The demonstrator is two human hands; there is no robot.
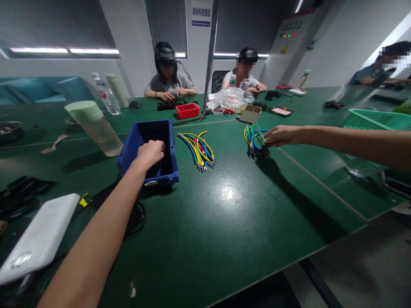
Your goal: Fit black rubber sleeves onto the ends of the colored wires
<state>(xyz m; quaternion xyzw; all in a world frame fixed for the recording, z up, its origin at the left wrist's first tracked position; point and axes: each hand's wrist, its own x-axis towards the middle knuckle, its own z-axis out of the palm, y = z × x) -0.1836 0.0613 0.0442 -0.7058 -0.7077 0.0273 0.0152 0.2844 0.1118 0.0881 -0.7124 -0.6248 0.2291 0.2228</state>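
Note:
My left hand (151, 153) reaches into a dark blue plastic bin (176, 175). Its fingers are curled, and whatever they hold down there is hidden. Just right of the bin lies a loose bundle of yellow and blue cables (196, 149) with metal ring terminals and a bit of red among them. Farther right, my right hand (280, 135) has its fingers closed at the edge of a second bunch of yellow, blue and green wires (252, 136). Dark ends of that bunch touch or hang close over the green table (218, 222).
A green-lidded bottle (96, 128) stands left of the bin, and a white power bank-like device (40, 235) lies nearer. Across the table are a red tray (188, 111), plastic bags (233, 99) and two people working. A green basket (375, 119) stands at right.

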